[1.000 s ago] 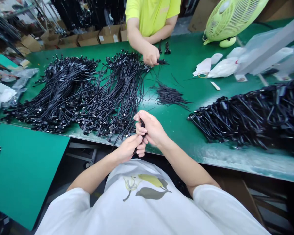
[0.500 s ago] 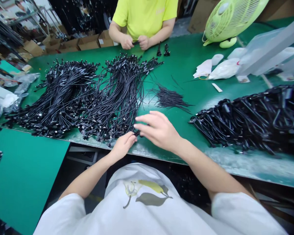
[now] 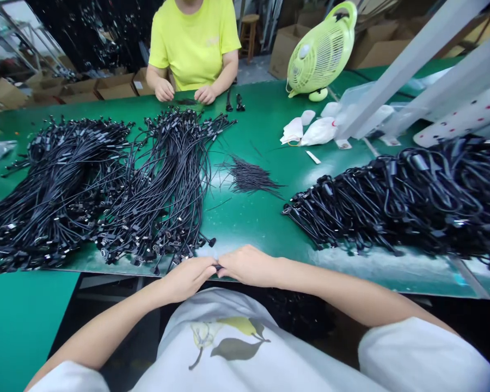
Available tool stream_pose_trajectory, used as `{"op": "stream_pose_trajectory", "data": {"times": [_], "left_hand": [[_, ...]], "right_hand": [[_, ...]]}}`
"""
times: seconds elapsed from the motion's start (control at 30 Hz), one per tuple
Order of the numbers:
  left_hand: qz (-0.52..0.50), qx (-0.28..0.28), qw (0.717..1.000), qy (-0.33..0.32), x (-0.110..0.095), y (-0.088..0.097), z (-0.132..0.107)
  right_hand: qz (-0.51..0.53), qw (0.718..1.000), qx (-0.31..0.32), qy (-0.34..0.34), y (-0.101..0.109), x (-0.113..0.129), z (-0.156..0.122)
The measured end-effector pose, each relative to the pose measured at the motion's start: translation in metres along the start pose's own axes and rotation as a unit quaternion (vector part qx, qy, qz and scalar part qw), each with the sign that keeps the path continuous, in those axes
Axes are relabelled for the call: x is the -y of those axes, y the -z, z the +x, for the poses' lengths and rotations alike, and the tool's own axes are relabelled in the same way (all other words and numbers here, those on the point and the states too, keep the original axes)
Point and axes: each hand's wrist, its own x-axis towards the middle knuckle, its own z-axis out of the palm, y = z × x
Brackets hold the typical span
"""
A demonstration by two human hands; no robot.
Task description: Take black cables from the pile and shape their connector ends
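At the table's front edge my left hand (image 3: 189, 279) and my right hand (image 3: 250, 265) meet, fingers closed on a short black cable (image 3: 218, 267). Only a small dark piece of it shows between the fingertips; the rest is hidden. A connector end (image 3: 211, 242) lies just beyond my left hand. Past it spreads a bundle of loose black cables (image 3: 175, 163) with small metal plugs at the near end. Thin black twist ties (image 3: 251, 177) lie in a small heap farther out, ahead of my right hand.
A second cable bundle (image 3: 61, 179) lies at left, and a heap of coiled cables (image 3: 392, 196) at right. Across the green table (image 3: 245, 223) sits a person in a yellow shirt (image 3: 196, 43). A green fan (image 3: 320, 51), white bags (image 3: 318, 130) and grey posts (image 3: 408, 65) stand beyond.
My right hand has come down from its raised, spread position and closed beside my left. Both hands are nearer my body. The view has turned right; the other person's hands have moved apart.
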Motion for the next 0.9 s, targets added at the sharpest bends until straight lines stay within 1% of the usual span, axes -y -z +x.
{"op": "stream_pose_trajectory", "data": {"times": [0.03,0.07,0.1,0.13,0.17,0.2,0.23,0.27,0.3,0.37,0.43,0.5,0.53,0.57,0.6,0.63,0.67,0.7,0.73,0.77,0.8,0.83,0.87,0.9], "left_hand": [[-0.050,-0.005,0.999,0.020,0.002,-0.001,0.001],[-0.106,-0.022,0.993,0.044,0.004,-0.002,0.003],[-0.173,-0.048,0.981,0.068,0.006,-0.003,0.005],[-0.249,-0.080,0.961,0.089,0.008,-0.004,0.008],[-0.325,-0.114,0.933,0.102,0.009,-0.005,0.010],[-0.394,-0.146,0.901,0.107,0.008,-0.005,0.013],[-0.448,-0.174,0.871,0.105,0.007,-0.005,0.016],[-0.486,-0.195,0.846,0.098,0.004,-0.004,0.018],[-0.510,-0.208,0.830,0.092,0.001,-0.004,0.020],[-0.533,-0.224,0.811,0.085,-0.005,-0.002,0.022],[-0.545,-0.236,0.800,0.084,-0.009,-0.003,0.022],[-0.555,-0.243,0.791,0.080,-0.011,-0.006,0.023],[-0.560,-0.245,0.788,0.076,-0.010,-0.008,0.023],[-0.565,-0.242,0.786,0.070,-0.010,-0.011,0.024],[-0.570,-0.237,0.784,0.062,-0.010,-0.013,0.025],[-0.573,-0.229,0.785,0.054,-0.009,-0.016,0.026],[-0.574,-0.222,0.787,0.045,-0.008,-0.018,0.027],[-0.571,-0.218,0.791,0.038,-0.006,-0.020,0.029],[-0.561,-0.220,0.798,0.032,-0.004,-0.022,0.029],[-0.540,-0.230,0.809,0.027,-0.001,-0.024,0.029],[-0.503,-0.246,0.828,0.022,0.002,-0.025,0.029],[-0.450,-0.268,0.852,0.020,0.005,-0.025,0.027],[-0.382,-0.292,0.877,0.019,0.008,-0.025,0.026],[-0.305,-0.313,0.899,0.018,0.011,-0.025,0.023]], "right_hand": [[0.038,0.999,0.018,0.019,0.004,-0.007,0.002],[0.084,0.995,0.028,0.037,0.009,-0.018,0.005],[0.125,0.991,0.019,0.044,0.015,-0.030,0.010],[0.148,0.988,-0.015,0.032,0.022,-0.045,0.017],[0.142,0.987,-0.072,-0.006,0.028,-0.060,0.026],[0.106,0.983,-0.137,-0.065,0.034,-0.076,0.035],[0.056,0.972,-0.190,-0.127,0.038,-0.090,0.045],[0.008,0.961,-0.216,-0.174,0.041,-0.102,0.054],[-0.027,0.956,-0.215,-0.199,0.043,-0.112,0.061],[-0.052,0.959,-0.186,-0.205,0.043,-0.122,0.068],[-0.043,0.967,-0.167,-0.188,0.040,-0.121,0.065],[-0.035,0.970,-0.166,-0.176,0.032,-0.111,0.053],[-0.003,0.971,-0.173,-0.165,0.026,-0.102,0.046],[0.056,0.970,-0.181,-0.150,0.018,-0.092,0.039],[0.139,0.964,-0.187,-0.129,0.010,-0.080,0.033],[0.236,0.947,-0.192,-0.104,0.000,-0.067,0.029],[0.331,0.919,-0.197,-0.077,-0.009,-0.055,0.026],[0.407,0.889,-0.204,-0.056,-0.018,-0.042,0.025],[0.449,0.867,-0.213,-0.045,-0.027,-0.031,0.025],[0.461,0.856,-0.230,-0.045,-0.033,-0.022,0.026],[0.443,0.858,-0.254,-0.052,-0.039,-0.014,0.027],[0.395,0.872,-0.282,-0.062,-0.042,-0.007,0.028],[0.315,0.894,-0.311,-0.067,-0.043,-0.002,0.028],[0.210,0.915,-0.337,-0.064,-0.043,0.002,0.027]]}}
